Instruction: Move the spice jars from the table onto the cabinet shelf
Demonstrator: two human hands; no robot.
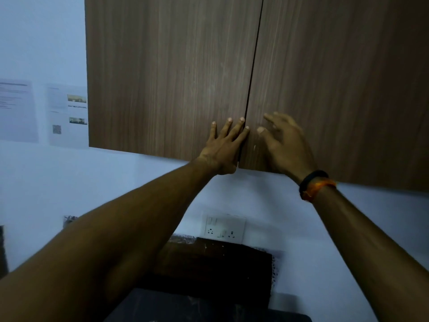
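Two bare forearms reach up from the bottom edge. The left hand [224, 147] lies flat with fingers spread and straight on the left door [167, 73] of the wood-grain cabinet [325, 77], fingertips at the centre seam. The right hand [284, 145], blurred, fingers relaxed, sits near the right door's lower edge, wristband [315, 184] dark and orange. Both doors closed; no spice jars or shelf visible.

The brown wood-grain cabinet [174, 73] hangs on the wall, both doors shut (a thin seam between them).
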